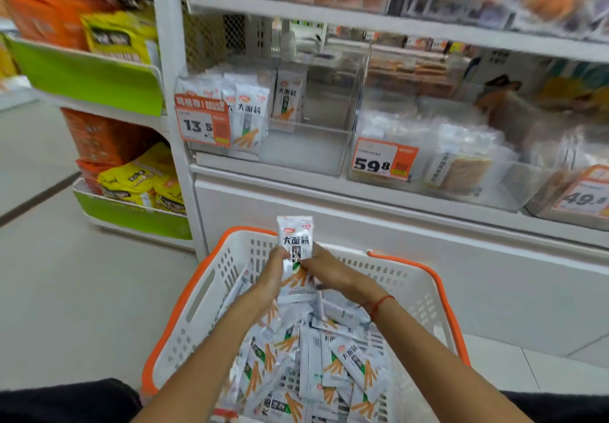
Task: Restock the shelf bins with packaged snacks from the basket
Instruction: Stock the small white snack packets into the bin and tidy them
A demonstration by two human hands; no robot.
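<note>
A white basket with orange rim (197,294) stands on the floor before me, holding several white snack packets (316,356) printed with orange sticks. Above its far end, my left hand (273,272) and my right hand (324,269) both grip an upright bunch of the same packets (294,239), one hand on each side. Higher up, the clear shelf bin (306,149) with the 13.5 price tag (201,125) has a few matching packets standing at its left and back.
A clear bin tagged 59.8 (385,160) with pale packets sits to the right, another tagged 49 (583,198) further right. Green-fronted shelves (99,76) with yellow and orange bags stand at left. A white cabinet front (362,224) runs below the bins.
</note>
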